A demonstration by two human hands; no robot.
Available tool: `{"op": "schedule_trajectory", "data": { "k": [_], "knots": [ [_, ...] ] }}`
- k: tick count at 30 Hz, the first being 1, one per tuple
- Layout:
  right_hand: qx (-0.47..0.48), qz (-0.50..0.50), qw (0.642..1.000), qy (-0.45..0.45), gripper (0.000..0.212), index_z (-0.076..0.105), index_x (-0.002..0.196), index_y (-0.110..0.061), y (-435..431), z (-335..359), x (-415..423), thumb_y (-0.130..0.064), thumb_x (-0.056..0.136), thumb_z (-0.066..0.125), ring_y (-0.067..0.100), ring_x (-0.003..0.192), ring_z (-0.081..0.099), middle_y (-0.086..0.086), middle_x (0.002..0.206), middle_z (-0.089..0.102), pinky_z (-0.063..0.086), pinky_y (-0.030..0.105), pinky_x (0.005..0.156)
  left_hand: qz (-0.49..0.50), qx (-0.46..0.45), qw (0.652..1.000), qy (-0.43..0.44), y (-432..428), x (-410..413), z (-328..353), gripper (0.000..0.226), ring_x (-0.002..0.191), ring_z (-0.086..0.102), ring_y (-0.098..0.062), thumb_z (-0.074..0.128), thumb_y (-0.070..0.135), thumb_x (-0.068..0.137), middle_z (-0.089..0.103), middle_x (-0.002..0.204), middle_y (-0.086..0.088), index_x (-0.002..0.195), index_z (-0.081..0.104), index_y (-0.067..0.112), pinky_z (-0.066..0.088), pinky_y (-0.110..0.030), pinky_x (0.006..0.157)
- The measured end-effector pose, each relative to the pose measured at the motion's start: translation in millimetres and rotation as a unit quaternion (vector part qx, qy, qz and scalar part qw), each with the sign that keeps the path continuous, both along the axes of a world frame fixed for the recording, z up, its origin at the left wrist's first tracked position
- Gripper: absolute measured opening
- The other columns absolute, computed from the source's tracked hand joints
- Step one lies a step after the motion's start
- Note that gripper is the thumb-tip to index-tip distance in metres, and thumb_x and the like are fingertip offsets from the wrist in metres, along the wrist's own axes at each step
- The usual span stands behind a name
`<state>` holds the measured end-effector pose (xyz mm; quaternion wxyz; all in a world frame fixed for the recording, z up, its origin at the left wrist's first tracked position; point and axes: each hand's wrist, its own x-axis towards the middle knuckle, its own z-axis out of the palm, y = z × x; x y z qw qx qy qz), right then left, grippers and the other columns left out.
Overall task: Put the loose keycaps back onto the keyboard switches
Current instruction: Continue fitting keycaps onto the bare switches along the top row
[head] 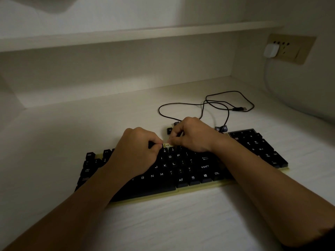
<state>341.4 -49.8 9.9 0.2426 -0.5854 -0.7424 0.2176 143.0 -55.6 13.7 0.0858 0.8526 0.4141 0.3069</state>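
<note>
While our fingers meet over the top row: we work at one open slot, both hands curled in close.

Left hand (137, 149): fingers bent tight, tips pinched at the top row just left of the open slot; a dark shape sits under them, but we cannot tell whether it is a loose keycap or one already seated.

Right hand (192, 136): fingers curled, thumb and forefinger pinched toward the same slot from the right; what they hold, if anything, we cannot tell.

Open slot (166, 145): pale, bare, between our two sets of fingertips, at the far edge of the keyboard (181, 171).

Loose keycaps: one (169, 130) just beyond our right fingertips on the desk (72, 124), another (176, 123) peeking past the knuckles, two more (222, 128) beyond the right wrist beside the cable (181, 105).

Seated keys: letter rows, bottom row and number pad under and beside our wrists look filled.

Progress: we judge most of the board done; at least this one slot and about four caps on the desk remain, and our hands may hide other gaps.
</note>
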Motion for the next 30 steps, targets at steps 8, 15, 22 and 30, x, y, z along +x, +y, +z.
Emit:
{"op": "schedule_trajectory", "data": {
  "k": [8, 15, 22, 30],
  "knots": [
    [0.003, 0.001, 1.0, -0.006, 0.014, 0.079, 0.08, -0.018, -1, 2, 0, -0.026, 0.088, 0.071, 0.008, 0.079, 0.069, -0.005, 0.083, 0.076, 0.057, 0.031, 0.08, -0.014, -0.031, 0.996, 0.083, 6, 0, -1, 0.015, 0.075, 0.06, -0.02, 0.061, 0.018, 0.087, 0.074, 0.084, 0.003, 0.09, 0.075, 0.022, 0.053, -0.042, 0.077],
    [-0.003, -0.003, 1.0, 0.001, 0.014, 0.078, 0.079, -0.018, 0, 1, -1, -0.027, 0.088, 0.072, 0.008, 0.076, 0.066, -0.005, 0.081, 0.074, 0.055, 0.027, 0.076, -0.051, -0.04, 0.995, 0.069, 6, -3, 6, 0.012, 0.08, 0.066, -0.013, 0.06, 0.015, 0.091, 0.076, 0.089, 0.005, 0.102, 0.06, 0.02, 0.053, -0.037, 0.075],
    [-0.011, -0.004, 1.0, 0.009, 0.014, 0.078, 0.079, -0.019, 1, 0, 0, -0.028, 0.088, 0.072, 0.01, 0.08, 0.068, -0.005, 0.083, 0.075, 0.057, 0.031, 0.08, -0.042, -0.064, 0.997, 0.03, 11, -6, 9, 0.021, 0.084, 0.066, 0.005, 0.064, 0.014, 0.089, 0.076, 0.097, 0.004, 0.109, 0.07, 0.017, 0.044, -0.002, 0.075],
    [-0.004, -0.004, 1.0, 0.002, 0.014, 0.078, 0.079, -0.018, 1, -1, 0, -0.027, 0.088, 0.072, 0.009, 0.077, 0.067, -0.004, 0.083, 0.075, 0.055, 0.027, 0.075, -0.036, -0.081, 0.995, 0.05, 12, -6, 9, 0.016, 0.073, 0.064, 0.004, 0.063, 0.017, 0.089, 0.077, 0.087, 0.008, 0.098, 0.076, 0.019, 0.04, -0.002, 0.066]
  ]
}}
